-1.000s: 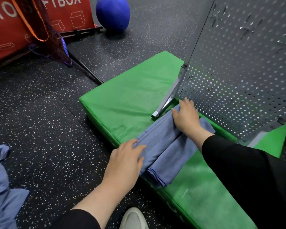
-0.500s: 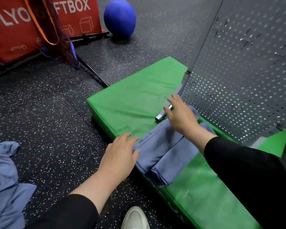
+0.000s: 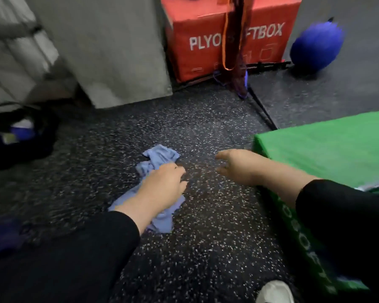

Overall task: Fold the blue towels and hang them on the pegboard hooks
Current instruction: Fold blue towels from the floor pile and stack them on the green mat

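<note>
A crumpled blue towel lies on the dark speckled floor in the middle of the head view. My left hand is down on it, fingers curled into the cloth. My right hand hovers just right of the towel with spread, relaxed fingers and holds nothing. It sits beside the corner of the green mat. A sliver of the folded towel shows at the right edge on the mat. The pegboard is out of view.
A red plyo box stands at the back with a dark net hanging before it. A blue ball sits right of it, a grey panel left. A black bag lies far left, my white shoe below.
My view swung left, away from the pegboard. Both hands left the folded towel on the mat; my left hand now grips the crumpled towel on the floor, my right hand followed over the floor.
</note>
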Tool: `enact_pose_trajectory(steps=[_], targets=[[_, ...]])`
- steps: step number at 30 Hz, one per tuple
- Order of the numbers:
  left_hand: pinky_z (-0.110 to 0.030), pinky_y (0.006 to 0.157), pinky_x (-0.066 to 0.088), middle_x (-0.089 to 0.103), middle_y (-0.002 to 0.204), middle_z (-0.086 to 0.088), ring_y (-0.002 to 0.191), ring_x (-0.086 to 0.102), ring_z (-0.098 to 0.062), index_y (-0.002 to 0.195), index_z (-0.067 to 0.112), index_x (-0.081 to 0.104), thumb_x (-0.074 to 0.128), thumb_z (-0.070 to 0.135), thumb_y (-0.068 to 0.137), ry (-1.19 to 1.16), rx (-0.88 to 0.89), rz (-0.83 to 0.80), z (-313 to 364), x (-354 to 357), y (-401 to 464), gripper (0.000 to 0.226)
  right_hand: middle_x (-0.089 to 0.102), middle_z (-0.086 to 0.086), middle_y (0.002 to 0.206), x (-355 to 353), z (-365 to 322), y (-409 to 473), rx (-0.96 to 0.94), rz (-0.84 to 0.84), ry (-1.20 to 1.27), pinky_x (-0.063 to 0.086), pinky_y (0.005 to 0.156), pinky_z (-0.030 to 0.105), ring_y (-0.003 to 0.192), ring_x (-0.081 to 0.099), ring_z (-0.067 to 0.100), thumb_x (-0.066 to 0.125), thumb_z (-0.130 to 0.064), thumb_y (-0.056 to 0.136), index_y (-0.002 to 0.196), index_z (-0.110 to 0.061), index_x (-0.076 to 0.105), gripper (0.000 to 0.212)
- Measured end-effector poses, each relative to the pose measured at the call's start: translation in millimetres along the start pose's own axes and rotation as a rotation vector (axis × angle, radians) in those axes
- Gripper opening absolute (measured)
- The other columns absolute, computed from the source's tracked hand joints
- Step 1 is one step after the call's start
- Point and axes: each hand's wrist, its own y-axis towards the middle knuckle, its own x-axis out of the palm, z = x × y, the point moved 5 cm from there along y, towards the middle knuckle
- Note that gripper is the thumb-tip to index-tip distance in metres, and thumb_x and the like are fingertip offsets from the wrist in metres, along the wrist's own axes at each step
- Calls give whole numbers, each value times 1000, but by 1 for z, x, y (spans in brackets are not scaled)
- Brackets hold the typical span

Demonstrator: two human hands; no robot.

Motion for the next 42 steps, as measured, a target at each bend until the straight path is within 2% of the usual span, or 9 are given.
enact_pose_trajectory(steps=[5, 9, 18, 25, 31, 36, 39, 40, 42], targets=[[-41, 94, 49, 56, 123, -10, 117, 57, -34, 124, 14, 59, 55, 36, 100, 15, -187, -156, -132, 33, -53, 33, 62, 15, 134, 60, -88, 61, -79, -143, -63, 47, 94, 36, 122, 58, 34, 48, -39, 103, 139, -12, 52, 45], [-37, 96, 46, 57, 127, -13, 119, 56, -33, 127, 14, 61, 55, 37, 100, -45, -274, -274, -184, 64, -67, 36, 59, 13, 139, 138, -118, 101, -106, -248, -59, 45, 96, 35, 126, 56, 32, 51, -36, 102, 146, -16, 46, 48], [-44, 96, 50, 56, 127, -10, 115, 57, -32, 127, 17, 59, 49, 39, 100, -89, -266, -361, -229, 127, -55, 36, 43, 6, 152, 275, -140, 171, -141, -424, -59, 43, 106, 42, 138, 45, 32, 49, -23, 98, 146, -15, 41, 49], [-43, 103, 47, 54, 138, -4, 125, 53, -28, 135, 19, 56, 51, 41, 100, -147, -297, -414, -237, 171, -63, 42, 5, 1, 169, 341, -149, 198, -85, -552, -38, 34, 116, 51, 147, 32, 38, 44, -28, 98, 156, -20, 28, 61], [-44, 103, 47, 54, 136, -3, 125, 53, -27, 135, 18, 56, 50, 40, 100, -158, -290, -398, -241, 179, -58, 41, 0, 3, 168, 365, -143, 200, -44, -586, -140, 32, 114, 58, 144, 28, 42, 44, -29, 97, 147, -19, 41, 51], [-44, 96, 50, 56, 129, -3, 117, 57, -27, 127, 18, 58, 49, 39, 101, -201, -281, -348, -234, 169, -41, 34, 43, 15, 140, 349, -155, 188, -32, -485, -164, 41, 103, 55, 127, 44, 40, 40, -12, 102, 138, -4, 49, 38], [-45, 98, 50, 56, 132, -3, 120, 55, -26, 129, 20, 57, 50, 42, 100, -200, -288, -354, -233, 165, -37, 37, 62, 16, 105, 316, -167, 186, 0, -254, 69, 47, 84, 35, 104, 63, 33, 49, -13, 99, 102, -14, 66, 18], [-46, 98, 49, 55, 134, -3, 121, 54, -26, 130, 21, 57, 50, 43, 100, -196, -292, -360, -233, 162, -36, 38, 62, 13, 94, 308, -168, 186, 32, -221, 183, 44, 75, 30, 92, 62, 29, 52, -12, 97, 84, -22, 61, 18], [-45, 99, 49, 53, 135, -4, 122, 54, -27, 134, 22, 55, 49, 43, 101, -189, -299, -372, -229, 151, -34, 40, 64, 11, 87, 287, -171, 188, 81, -152, 389, 36, 62, 28, 81, 56, 24, 56, -10, 91, 78, -20, 56, 17]])
